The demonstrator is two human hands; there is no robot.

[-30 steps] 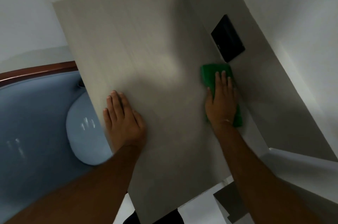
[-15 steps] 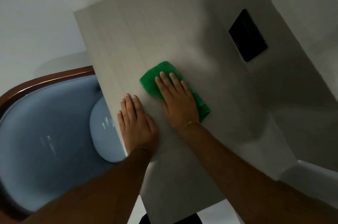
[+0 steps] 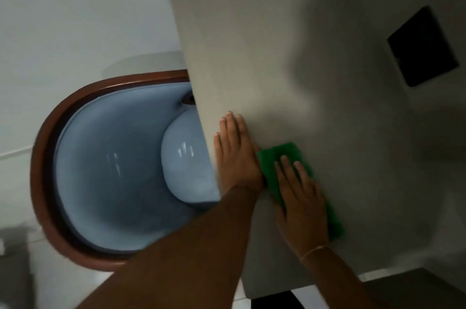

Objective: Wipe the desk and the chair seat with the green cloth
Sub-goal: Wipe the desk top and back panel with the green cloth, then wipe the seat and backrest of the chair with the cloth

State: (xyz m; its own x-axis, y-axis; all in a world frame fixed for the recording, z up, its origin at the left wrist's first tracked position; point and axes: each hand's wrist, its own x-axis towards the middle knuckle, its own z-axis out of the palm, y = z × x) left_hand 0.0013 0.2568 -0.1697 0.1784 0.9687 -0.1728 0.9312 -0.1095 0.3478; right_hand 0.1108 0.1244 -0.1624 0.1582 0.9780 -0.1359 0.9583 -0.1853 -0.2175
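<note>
The grey desk (image 3: 290, 61) fills the middle and right of the head view. A folded green cloth (image 3: 282, 154) lies flat on it near the left edge. My right hand (image 3: 300, 197) presses flat on the cloth, fingers spread, covering its middle. My left hand (image 3: 235, 152) lies flat and open on the bare desk at the left edge, right beside the cloth. The chair seat (image 3: 186, 165) is a pale blue cushion partly tucked under the desk's left edge, inside a blue shell (image 3: 100, 170) with a brown wooden rim (image 3: 40, 157).
A black square panel (image 3: 423, 46) sits in the surface behind the desk at the upper right. A white wall (image 3: 75, 6) rises at the upper left. A dark surface (image 3: 416, 288) shows below the desk's near right corner.
My right hand has slid the green cloth from the far right of the desk across to the left edge, ending beside my left hand. The view has swung left, showing more of the chair.
</note>
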